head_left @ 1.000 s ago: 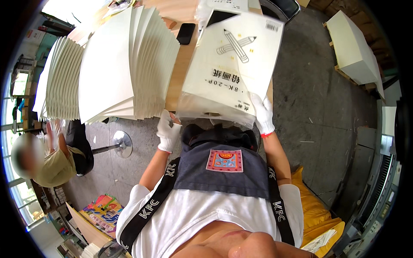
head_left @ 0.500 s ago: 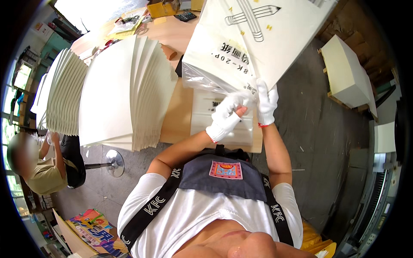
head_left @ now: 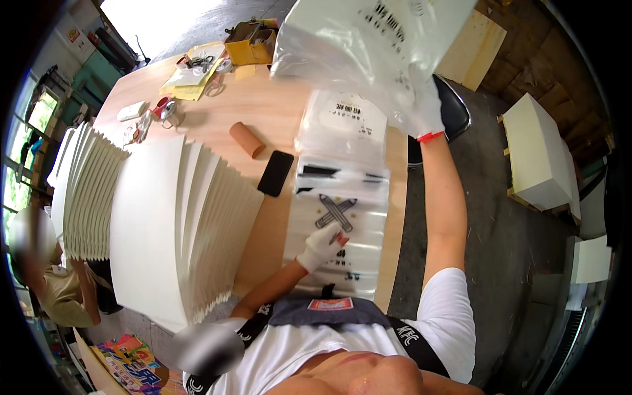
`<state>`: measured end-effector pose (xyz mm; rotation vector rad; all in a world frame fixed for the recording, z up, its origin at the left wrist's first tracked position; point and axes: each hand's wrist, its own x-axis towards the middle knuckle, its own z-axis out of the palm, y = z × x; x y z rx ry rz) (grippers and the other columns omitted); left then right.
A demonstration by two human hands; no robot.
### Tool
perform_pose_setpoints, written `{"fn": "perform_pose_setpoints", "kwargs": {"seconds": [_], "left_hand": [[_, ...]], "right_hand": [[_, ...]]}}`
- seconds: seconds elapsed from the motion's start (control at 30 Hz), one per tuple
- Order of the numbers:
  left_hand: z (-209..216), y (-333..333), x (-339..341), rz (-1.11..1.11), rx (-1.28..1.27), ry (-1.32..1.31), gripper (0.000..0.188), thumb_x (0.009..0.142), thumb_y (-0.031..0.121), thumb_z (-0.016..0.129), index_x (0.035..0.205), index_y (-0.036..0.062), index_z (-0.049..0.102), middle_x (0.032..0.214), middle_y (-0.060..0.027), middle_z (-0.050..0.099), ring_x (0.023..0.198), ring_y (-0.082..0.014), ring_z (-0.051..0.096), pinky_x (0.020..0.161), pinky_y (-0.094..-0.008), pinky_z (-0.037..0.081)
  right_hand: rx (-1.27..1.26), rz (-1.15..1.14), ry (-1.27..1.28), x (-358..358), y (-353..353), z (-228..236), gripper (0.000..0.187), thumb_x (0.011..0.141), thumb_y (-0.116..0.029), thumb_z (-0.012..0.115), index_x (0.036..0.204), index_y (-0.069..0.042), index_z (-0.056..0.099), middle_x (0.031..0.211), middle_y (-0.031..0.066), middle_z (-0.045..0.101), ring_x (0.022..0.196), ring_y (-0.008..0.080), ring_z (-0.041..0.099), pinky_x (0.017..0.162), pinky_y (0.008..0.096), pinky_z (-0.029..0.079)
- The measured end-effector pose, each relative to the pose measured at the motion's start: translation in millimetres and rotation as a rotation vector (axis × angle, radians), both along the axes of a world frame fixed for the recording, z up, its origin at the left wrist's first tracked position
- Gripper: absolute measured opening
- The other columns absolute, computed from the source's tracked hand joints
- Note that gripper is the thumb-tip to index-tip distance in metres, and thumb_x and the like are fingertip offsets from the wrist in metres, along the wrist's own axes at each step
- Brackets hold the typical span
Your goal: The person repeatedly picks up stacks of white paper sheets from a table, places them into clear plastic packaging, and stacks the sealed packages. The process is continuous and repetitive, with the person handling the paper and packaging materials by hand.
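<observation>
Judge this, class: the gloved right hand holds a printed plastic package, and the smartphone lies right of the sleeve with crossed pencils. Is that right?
No: the head view shows the black smartphone lying left of the plastic sleeve with crossed pencils, not right. The gloved right hand does hold a printed plastic package.

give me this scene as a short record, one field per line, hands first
left hand: gloved, at the nearer printed bag, contact unclear
right hand: gloved, blurred, holding a larger plastic package by its near right corner
table: wooden top
table middle: black phone, brown tube
left side: large fanned paper stack, smaller stack beyond it
</observation>
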<state>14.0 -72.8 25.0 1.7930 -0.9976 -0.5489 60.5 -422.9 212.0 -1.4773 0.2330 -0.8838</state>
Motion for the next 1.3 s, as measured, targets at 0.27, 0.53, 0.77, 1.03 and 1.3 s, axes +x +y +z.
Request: {"fn": "perform_pose_setpoints", "kwargs": {"seconds": [0.27,0.53,0.77,1.03,1.3], "left_hand": [[-59,47,11,-0.101,0.024,-0.125,0.019,0.084,0.016,0.07,0.073,0.0079,0.056,0.066,-0.014,0.056,0.059,-0.0328,0.057,0.054,-0.0401,0.044],[-68,56,4,-0.057,0.035,-0.148,0.016,0.083,0.014,0.069,0.074,0.0079,0.057,0.067,-0.014,0.058,0.061,-0.0335,0.058,0.055,-0.0412,0.045],[-66,56,4,-0.037,0.005,-0.136,0.015,0.083,0.015,0.068,0.074,0.0081,0.057,0.068,-0.0133,0.058,0.061,-0.0325,0.057,0.055,-0.0409,0.045],[-31,96,-44,-0.185,0.039,-0.406,0.012,0.075,0.017,0.071,0.075,0.0095,0.062,0.067,-0.0114,0.058,0.064,-0.0321,0.059,0.06,-0.0433,0.047],[-58,103,-70,-0.449,0.446,-0.517,0.015,0.072,0.027,0.072,0.085,0.0177,0.073,0.093,-0.0068,0.068,0.099,-0.0284,0.061,0.079,-0.0405,0.05]], "right_hand": [[0.357,-0.076,0.543,37,-107,-271,0.056,0.089,-0.033,0.071,0.13,0.002,0.055,0.119,0.0124,0.065,0.108,0.0216,0.061,0.095,0.0308,0.045],[0.685,-0.09,0.404,56,-78,-267,0.038,0.083,-0.023,0.078,0.113,-0.003,0.063,0.101,0.0084,0.068,0.078,0.0151,0.062,0.06,0.0313,0.047],[0.554,0.292,0.725,-64,30,-186,0.043,0.089,-0.013,0.068,0.129,-0.002,0.054,0.092,0.0053,0.07,0.052,0.0008,0.044,0.043,0.0152,0.031],[0.607,0.178,0.685,-310,190,-161,0.049,0.092,-0.016,0.066,0.136,0.0,0.051,0.091,0.0057,0.069,0.057,0.0028,0.048,0.05,0.0183,0.035],[0.678,0.047,0.63,-391,312,-189,0.044,0.092,-0.019,0.067,0.13,-0.002,0.055,0.093,0.0042,0.068,0.06,0.003,0.049,0.051,0.0185,0.037]]}}
